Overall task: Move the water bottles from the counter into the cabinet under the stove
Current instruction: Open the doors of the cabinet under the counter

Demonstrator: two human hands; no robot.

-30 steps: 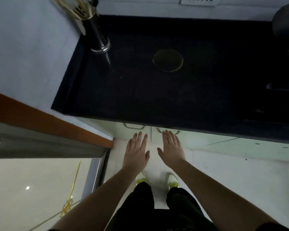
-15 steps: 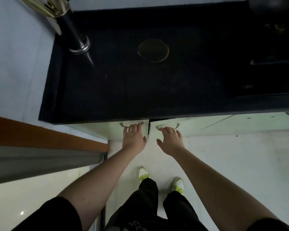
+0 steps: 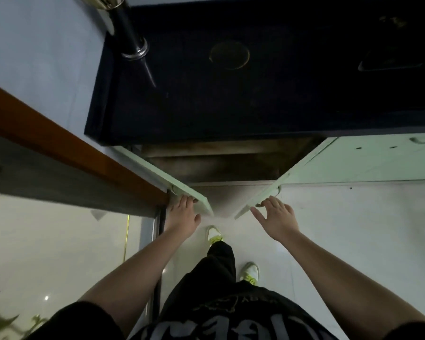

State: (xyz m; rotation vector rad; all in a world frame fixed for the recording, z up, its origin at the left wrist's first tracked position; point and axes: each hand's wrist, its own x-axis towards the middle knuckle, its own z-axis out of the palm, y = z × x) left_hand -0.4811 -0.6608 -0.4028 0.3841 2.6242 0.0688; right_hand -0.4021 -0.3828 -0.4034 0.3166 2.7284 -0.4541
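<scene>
Below the black counter [image 3: 231, 99] the two pale green cabinet doors stand swung outward. My left hand [image 3: 182, 217] holds the handle of the left door [image 3: 172, 177], its fingers hooked behind the door's edge. My right hand [image 3: 276, 218] holds the handle of the right door [image 3: 268, 195], fingertips curled under it. Between the doors the dark cabinet interior [image 3: 219, 165] shows. No water bottle is in view.
A dark metal post with a chrome base ring [image 3: 133, 42] stands at the counter's back left. A round gold-rimmed inlay [image 3: 230, 55] lies in the counter top. An orange-edged ledge [image 3: 66, 148] runs on the left beside the left door. White floor tiles [image 3: 353, 229] spread to the right.
Both hands went from reaching the handles of the closed doors to pulling them outward. The doors have swung apart and the cabinet interior is exposed.
</scene>
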